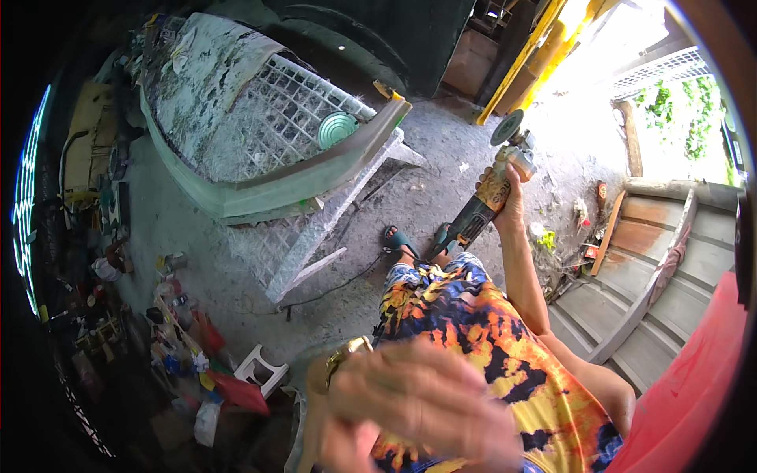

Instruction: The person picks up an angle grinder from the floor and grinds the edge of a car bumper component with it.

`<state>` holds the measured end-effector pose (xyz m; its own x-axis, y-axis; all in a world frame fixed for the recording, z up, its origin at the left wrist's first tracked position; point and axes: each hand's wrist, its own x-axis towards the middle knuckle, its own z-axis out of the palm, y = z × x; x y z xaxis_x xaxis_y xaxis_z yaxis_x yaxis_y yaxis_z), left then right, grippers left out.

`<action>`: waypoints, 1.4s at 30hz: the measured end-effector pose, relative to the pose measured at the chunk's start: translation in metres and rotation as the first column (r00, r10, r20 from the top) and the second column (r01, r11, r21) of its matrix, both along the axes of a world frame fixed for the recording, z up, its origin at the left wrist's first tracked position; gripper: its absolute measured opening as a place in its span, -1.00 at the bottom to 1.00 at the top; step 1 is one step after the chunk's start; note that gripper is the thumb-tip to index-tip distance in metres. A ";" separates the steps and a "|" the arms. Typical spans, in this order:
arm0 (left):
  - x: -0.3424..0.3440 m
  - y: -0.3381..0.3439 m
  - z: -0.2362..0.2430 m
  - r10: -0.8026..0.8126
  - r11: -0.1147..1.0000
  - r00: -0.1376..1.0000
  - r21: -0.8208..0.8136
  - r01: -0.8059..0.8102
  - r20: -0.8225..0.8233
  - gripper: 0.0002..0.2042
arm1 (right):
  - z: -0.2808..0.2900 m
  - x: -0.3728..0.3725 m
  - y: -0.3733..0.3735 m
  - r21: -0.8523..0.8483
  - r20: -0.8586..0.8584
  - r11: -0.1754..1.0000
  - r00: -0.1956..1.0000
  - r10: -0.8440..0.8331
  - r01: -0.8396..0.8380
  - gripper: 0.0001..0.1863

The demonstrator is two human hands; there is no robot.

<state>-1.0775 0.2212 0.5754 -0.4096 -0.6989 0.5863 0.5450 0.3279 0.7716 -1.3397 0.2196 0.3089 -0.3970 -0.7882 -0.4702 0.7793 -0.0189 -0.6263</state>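
Observation:
My right hand [509, 177] holds an angle grinder [485, 205] upright at an angle, its disc [507, 128] at the top and a cord trailing from its lower end past my sandalled feet. Close to the camera at the bottom, my left hand [418, 398] is smeared by motion, in front of my patterned clothing, with a gold-coloured wristwatch [347, 355] on that arm; whether it holds anything cannot be made out. Left of the grinder, a pale green curved shell [244, 201] with a dusty grid top and a round ribbed piece [337, 130] rests on a white stand [306, 260].
A dusty concrete floor [441, 142] surrounds my feet. Yellow posts [505, 79] stand by a bright opening at the back right. Grey panels [646, 260] and red material [686, 378] are at the right. Cluttered bags [209, 410] and a white plastic piece [256, 366] lie at the left.

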 end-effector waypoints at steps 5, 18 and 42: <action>0.057 -0.063 -0.160 0.742 0.667 0.378 -0.560 -0.491 0.553 -0.75 | 0.016 0.045 -0.003 0.015 0.025 1.000 1.000 0.001 -0.001 -0.51; 0.093 -0.106 -0.241 0.715 0.699 -0.156 -0.692 0.180 0.682 -0.56 | 0.000 0.065 0.027 0.011 0.060 1.000 0.998 -0.010 0.010 -0.56; 0.081 -0.166 -0.225 0.817 0.540 -0.259 -0.841 0.034 0.515 -0.20 | 0.006 0.096 -0.006 -0.097 0.201 0.991 0.974 0.107 -0.089 -0.50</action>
<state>-0.9964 0.0551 0.3502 -0.4835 -0.8299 0.2784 -0.8750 0.4679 -0.1247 -1.2435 0.2137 0.3149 -0.2178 -0.8597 -0.4621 0.8917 0.0171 -0.4522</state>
